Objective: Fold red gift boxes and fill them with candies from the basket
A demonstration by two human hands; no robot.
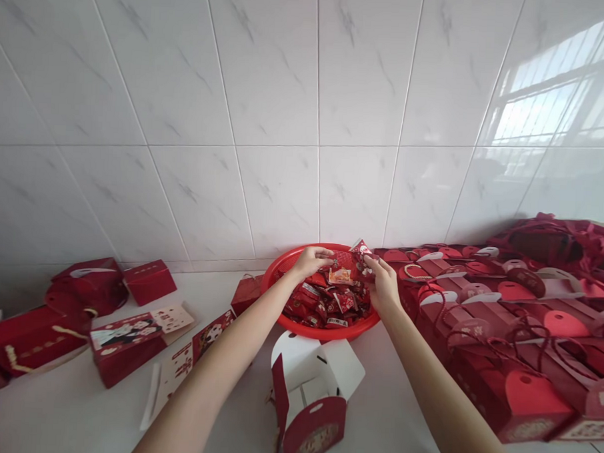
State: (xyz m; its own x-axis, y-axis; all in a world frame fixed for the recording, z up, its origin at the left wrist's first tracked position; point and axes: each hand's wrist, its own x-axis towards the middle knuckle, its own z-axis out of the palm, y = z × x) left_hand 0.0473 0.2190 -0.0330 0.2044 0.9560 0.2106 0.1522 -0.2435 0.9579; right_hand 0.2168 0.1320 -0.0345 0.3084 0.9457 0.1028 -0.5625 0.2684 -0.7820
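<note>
My right hand pinches a small red printed packet over the right side of a red plastic basket. Several wrapped red packets lie heaped in the basket. Over its left part is my left hand, fingers closed together and pointing right; whether they grip anything is too small to tell. Just in front of the basket stands a dark red gift box, its white-lined flaps spread and its top open.
Rows of closed red boxes with cord handles fill the right side. More red boxes and flat printed cards lie at left. A white tiled wall rises behind the white counter.
</note>
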